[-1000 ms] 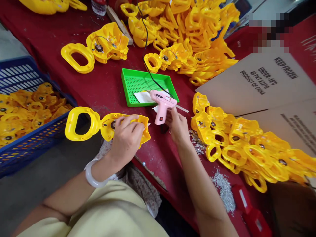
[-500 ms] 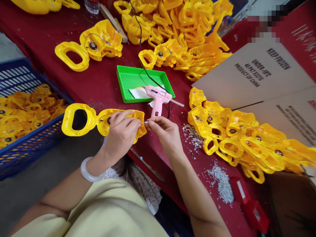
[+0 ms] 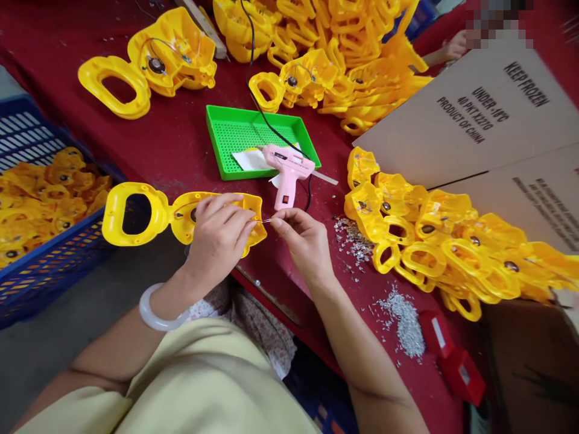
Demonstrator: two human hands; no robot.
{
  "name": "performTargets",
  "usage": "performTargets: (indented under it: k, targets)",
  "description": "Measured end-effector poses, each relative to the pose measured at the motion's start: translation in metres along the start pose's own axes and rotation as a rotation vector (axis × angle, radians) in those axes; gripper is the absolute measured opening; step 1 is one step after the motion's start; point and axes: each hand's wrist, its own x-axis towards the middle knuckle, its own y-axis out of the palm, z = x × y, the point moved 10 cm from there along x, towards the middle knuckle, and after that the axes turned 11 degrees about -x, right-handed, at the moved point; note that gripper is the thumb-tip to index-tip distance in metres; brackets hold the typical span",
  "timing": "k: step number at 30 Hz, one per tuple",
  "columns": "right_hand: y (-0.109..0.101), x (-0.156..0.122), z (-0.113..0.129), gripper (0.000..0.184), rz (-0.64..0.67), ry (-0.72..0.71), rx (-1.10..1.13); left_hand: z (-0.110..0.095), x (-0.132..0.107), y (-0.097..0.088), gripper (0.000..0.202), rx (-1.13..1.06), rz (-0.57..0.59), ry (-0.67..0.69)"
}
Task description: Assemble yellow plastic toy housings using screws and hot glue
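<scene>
A yellow plastic shell with a ring-shaped handle lies open side up near the table's front edge, with a dark round part and wires inside. My left hand is over its right half, hiding much of the inside. Its thumb and forefinger are pinched at a thin wire by the shell's right end. From the other side, my right hand pinches the wire's outer end between thumb and forefinger. The wire's tip is too small to make out. A pink glue gun rests just behind my hands.
Behind is a green tray with white paper. Yellow shells pile up at right, beside small clear parts and a silvery heap. A blue basket stands left, a carton right. Another person's hand shows behind the carton.
The view has shifted slightly, so the table's things sit higher in the picture. My fingertips have drawn a little apart, with more wire showing between them. Another person's hand has appeared behind the carton.
</scene>
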Motion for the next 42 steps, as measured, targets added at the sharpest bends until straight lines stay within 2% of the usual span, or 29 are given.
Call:
performTargets:
  k: [7,16,31,42]
  targets:
    - [0.004,-0.005,-0.016,0.013,-0.029,0.031,0.071,-0.001,0.003,0.003,0.017,0.016,0.064,-0.019]
    - [0.012,-0.002,-0.020,0.014,-0.031,0.050,0.119,0.004,0.005,0.003,0.009,0.026,0.029,-0.044]
    - [0.019,-0.001,-0.030,0.016,0.010,0.100,0.182,0.005,0.004,0.003,0.007,0.027,0.020,-0.051]
    - [0.020,0.002,-0.029,0.017,0.044,0.143,0.161,0.004,0.004,0.004,0.010,0.046,0.026,-0.042]
